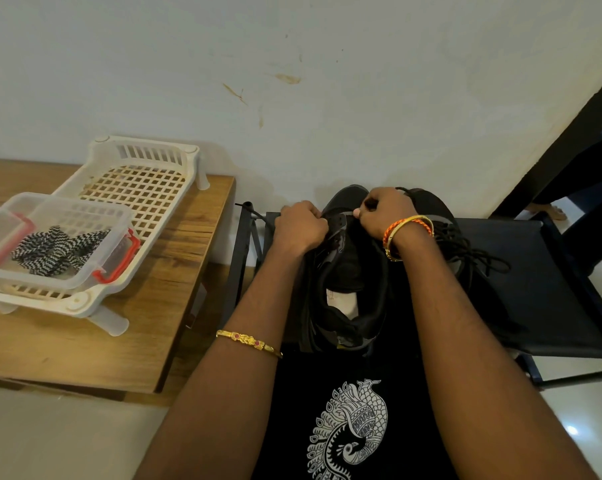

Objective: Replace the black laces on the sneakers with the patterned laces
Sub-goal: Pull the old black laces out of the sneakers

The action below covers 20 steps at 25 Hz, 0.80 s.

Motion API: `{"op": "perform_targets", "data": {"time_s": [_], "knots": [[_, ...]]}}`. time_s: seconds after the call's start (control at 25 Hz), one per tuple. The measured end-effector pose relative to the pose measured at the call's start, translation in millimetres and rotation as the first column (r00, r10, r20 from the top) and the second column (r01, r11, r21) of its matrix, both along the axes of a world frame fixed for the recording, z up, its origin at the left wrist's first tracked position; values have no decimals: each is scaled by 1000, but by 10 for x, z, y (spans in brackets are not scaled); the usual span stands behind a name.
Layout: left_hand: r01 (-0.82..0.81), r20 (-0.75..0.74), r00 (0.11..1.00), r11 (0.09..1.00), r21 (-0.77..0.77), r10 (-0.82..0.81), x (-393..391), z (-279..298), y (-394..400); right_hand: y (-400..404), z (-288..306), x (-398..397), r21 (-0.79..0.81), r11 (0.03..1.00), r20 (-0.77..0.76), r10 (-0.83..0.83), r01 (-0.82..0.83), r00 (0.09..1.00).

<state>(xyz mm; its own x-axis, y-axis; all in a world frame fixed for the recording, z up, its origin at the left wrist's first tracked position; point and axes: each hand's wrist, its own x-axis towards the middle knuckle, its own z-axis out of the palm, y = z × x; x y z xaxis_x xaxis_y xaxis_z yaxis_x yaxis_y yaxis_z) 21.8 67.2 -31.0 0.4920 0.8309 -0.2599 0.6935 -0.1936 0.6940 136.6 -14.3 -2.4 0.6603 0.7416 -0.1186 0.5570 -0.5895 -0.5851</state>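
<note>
Working hands: you are curling both over the front of the near sneaker (344, 271), at its eyelet rows.
Left hand (301, 226): you are clenching it round a black lace (258, 213) whose end is trailing out to the left, past the rack's corner post.
Right hand (386, 211): you are pinching the lace at the tongue between thumb and bent fingers; the exact grip point is hidden under the knuckles.
Near sneaker: it is lying black and dark grey on the rack with its heel toward you, its mouth gaping open and showing a pale insole.
Far sneaker (441, 216): it is sitting just beside the first, on the right, with its black laces (479, 254) spilling loose over the side.
Patterned laces (57, 249): they are lying bunched, black-and-white zigzag, inside a clear container (116, 216) with red clips, well apart from the sneakers.
White basket (175, 202): it is holding the container and standing on short legs on the wooden table (175, 289).
Shoe rack (535, 271): its dark fabric shelf on a black frame is carrying both sneakers, just beside the table.
Wall (327, 81): it is showing pale paint with a few brownish smears.
Floor (50, 438): light tiles are showing below the table.
</note>
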Motion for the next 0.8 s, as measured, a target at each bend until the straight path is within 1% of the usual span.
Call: {"op": "perform_targets", "data": {"time_s": [0.04, 0.08, 0.12, 0.16, 0.2, 0.24, 0.28, 0.32, 0.36, 0.4, 0.48, 0.52, 0.56, 0.64, 0.68, 0.72, 0.76, 0.8], "knots": [[-7, 33, 999, 1000, 17, 7, -13, 2, 12, 20, 2, -8, 17, 999, 18, 27, -28, 999], [-10, 71, 997, 999, 34, 8, -23, 9, 20, 45, 15, -11, 78, 996, 13, 33, -34, 999], [-13, 136, 991, 999, 44, 7, -27, 43, 12, 62, 58, -27, 187, 982, -28, 26, -20, 999], [-24, 243, 970, 999, 34, 15, -33, 108, -4, 78, 109, -45, 319, 947, -108, 14, 22, 994], [-24, 376, 926, 1000, -6, 25, -45, 202, -39, 86, 168, -75, 440, 894, -218, 21, 79, 976], [-4, 510, 860, 998, -56, 32, -49, 321, -94, 100, 210, -98, 527, 837, -342, 48, 149, 939], [21, 618, 786, 996, -81, 34, -51, 429, -149, 112, 240, -134, 573, 789, -460, 83, 224, 884], [30, 686, 727, 997, -67, 24, -43, 502, -190, 128, 252, -172, 581, 756, -565, 109, 300, 818], [18, 720, 694, 999, -27, 7, -23, 527, -214, 138, 270, -217, 570, 735, -644, 121, 369, 755], [-6, 736, 677, 1000, -5, 8, 7, 522, -226, 153, 276, -249, 547, 721, -693, 106, 424, 713], [-23, 725, 686, 998, -61, 60, 37, 498, -262, 164, 300, -293, 501, 700, -744, 49, 508, 667], [25, 710, 702, 994, -105, 57, 41, 477, -268, 166, 311, -297, 488, 678, -778, 53, 549, 626], [104, 689, 724, 987, -124, 11, 42, 473, -282, 167, 316, -274, 477, 650, -823, 95, 591, 560], [286, 650, 750, 946, -154, -121, 7, 487, -285, 126, 363, -222, 454, 601, -888, 241, 658, 392], [362, 620, 761, 918, -160, -191, -24, 488, -271, 87, 396, -196, 456, 603, -890, 291, 655, 351], [413, 562, 781, 900, -141, -271, -71, 500, -243, 53, 415, -162, 468, 619, -883, 304, 630, 357], [439, 487, 807, 891, -114, -335, -122, 503, -198, 16, 435, -122, 489, 636, -868, 289, 597, 403], [436, 418, 833, 895, -90, -364, -179, 503, -157, -25, 444, -82, 509, 661, -841, 246, 552, 481]]}}
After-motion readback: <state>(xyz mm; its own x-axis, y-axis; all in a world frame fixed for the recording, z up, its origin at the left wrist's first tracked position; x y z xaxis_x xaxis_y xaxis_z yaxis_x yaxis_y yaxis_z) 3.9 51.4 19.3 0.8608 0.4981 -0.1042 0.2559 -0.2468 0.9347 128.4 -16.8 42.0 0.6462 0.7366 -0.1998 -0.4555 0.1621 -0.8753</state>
